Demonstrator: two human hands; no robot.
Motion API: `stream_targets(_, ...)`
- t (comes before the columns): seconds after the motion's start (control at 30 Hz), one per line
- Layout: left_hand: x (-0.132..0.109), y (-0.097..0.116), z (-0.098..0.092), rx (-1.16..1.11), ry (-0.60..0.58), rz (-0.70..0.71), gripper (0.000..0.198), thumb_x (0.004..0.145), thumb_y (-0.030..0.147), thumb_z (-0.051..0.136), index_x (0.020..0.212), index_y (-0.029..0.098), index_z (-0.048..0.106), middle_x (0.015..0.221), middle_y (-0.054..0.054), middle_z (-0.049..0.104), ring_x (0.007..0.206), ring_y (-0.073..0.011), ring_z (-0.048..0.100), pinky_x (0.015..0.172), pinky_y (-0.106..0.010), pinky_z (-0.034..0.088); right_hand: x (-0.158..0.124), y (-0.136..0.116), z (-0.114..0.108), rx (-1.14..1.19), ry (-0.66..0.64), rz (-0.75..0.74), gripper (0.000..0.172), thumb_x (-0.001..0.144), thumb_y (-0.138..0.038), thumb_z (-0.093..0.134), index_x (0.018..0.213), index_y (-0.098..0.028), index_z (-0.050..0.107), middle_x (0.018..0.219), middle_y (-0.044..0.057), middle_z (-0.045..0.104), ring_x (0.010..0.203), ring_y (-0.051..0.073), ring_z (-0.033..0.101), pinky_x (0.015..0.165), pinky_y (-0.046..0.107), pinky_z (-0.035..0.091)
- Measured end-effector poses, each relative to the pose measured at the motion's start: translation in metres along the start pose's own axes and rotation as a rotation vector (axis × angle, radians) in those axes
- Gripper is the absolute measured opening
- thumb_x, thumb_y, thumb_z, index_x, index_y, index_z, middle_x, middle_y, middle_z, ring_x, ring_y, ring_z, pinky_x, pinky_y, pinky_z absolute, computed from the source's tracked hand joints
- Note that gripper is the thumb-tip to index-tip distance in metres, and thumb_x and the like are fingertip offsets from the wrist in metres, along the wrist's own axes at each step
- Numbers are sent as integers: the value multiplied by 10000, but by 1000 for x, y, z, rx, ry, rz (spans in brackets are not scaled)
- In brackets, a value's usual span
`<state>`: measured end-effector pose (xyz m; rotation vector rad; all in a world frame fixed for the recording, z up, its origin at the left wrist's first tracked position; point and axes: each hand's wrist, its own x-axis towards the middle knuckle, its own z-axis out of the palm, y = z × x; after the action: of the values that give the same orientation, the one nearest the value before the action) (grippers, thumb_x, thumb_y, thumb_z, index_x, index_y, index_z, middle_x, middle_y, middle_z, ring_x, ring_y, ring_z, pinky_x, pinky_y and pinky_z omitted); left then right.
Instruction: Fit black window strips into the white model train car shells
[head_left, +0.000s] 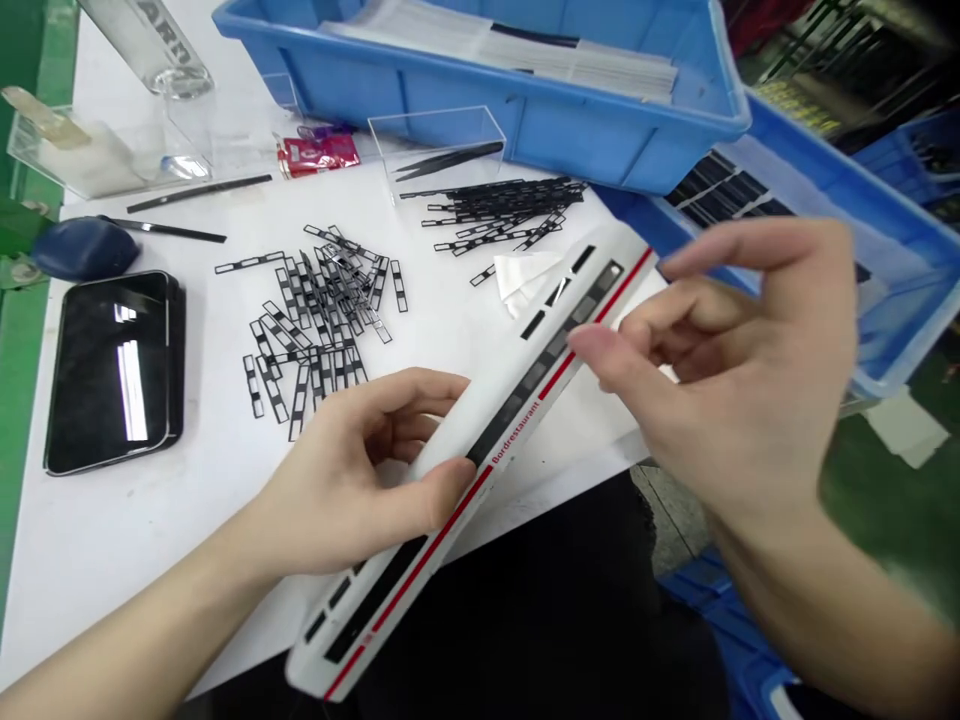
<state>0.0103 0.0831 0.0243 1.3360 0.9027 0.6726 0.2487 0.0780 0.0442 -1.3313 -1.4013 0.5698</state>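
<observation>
Here, we see the left hand (375,470) wrapped around a white model train shell (487,400), which slants from the frame's lower left-centre to its upper right. Right of centre, the right hand (735,390) curls loosely, thumb at the dark window strip (526,384); we cannot tell whether it grips anything. Black frames (324,290) lie heaped left of centre.
</observation>
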Motion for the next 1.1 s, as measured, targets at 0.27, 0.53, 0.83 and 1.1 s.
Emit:
stream_targets(0.27, -1, -12, 9, -147, 67, 128, 506, 822, 109, 859, 1299, 196, 714, 1090, -34, 831, 936, -150, 783, 892, -178, 627, -37, -5, 33, 603, -182, 412, 426, 884, -158, 849, 1194, -313, 601, 1032, -54, 785, 795, 108, 767, 665, 202, 641)
stream_targets(0.53, -4, -14, 13, -176, 116, 153, 672, 706, 22, 910, 1331, 186, 726, 1160, -33, 821, 922, -156, 772, 881, -189, 642, -32, -3, 33, 749, -357, 462, 472, 834, -73, 866, 1199, -295, 665, 1171, -23, 801, 913, 160, 810, 826, 261, 687)
stream_targets(0.83, 0, -13, 11, -229, 121, 102, 594, 773, 33, 889, 1311, 231, 735, 1174, -12, 820, 991, -155, 785, 909, -185, 648, -36, -6, 31, 436, -161, 308, 600, 892, -187, 831, 1340, -377, 479, 1199, -10, 727, 903, 187, 789, 802, 352, 698)
stream_targets(1.1, -4, -14, 11, -162, 100, 137, 601, 864, 117, 862, 1404, 312, 686, 1330, -19, 771, 1037, -157, 770, 957, -216, 634, -8, -5, 23, -100, -185, -91, 610, 961, -367, 754, 1525, -350, 523, 1573, 104, 471, 1433, 346, 521, 985, 507, 643)
